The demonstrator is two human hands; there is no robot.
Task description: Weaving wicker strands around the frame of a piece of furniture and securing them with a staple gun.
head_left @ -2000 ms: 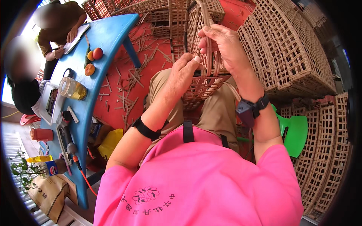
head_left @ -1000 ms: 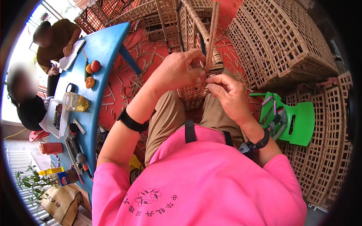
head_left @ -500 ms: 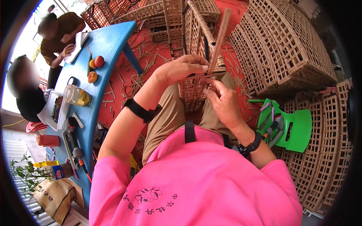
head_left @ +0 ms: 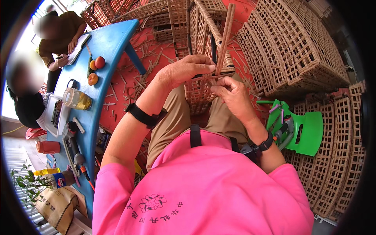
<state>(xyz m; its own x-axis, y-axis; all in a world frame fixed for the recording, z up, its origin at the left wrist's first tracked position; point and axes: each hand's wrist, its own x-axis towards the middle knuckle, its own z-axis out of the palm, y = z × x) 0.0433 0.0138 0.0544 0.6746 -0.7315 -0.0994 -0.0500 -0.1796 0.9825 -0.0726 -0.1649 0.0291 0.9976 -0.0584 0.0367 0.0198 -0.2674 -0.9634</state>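
Note:
Between my knees stands a woven rattan basket [head_left: 197, 97], its tall openwork side rising away from me. A long flat rattan strip [head_left: 226, 37] sticks up from the basket's near rim. My left hand [head_left: 188, 69] reaches over this rim from the left, its fingers close together and their tips at the strip's foot. On the right of the rim, my right hand [head_left: 234, 95] is closed in a pinch on the end of a strip there. The fingers partly hide where the strips cross.
At left stands a blue table [head_left: 111, 43] with fruit, a glass jar [head_left: 77, 98] and a power tool [head_left: 74, 147]. Two people sit beyond it. A green chair [head_left: 307, 133] with tools on it is at right, near stacked woven baskets [head_left: 286, 51]. Rattan scraps litter the red floor.
My right index finger, stretched out before, has curled in to a pinch with the thumb. My left hand stays nearly in place. The view has shifted slightly.

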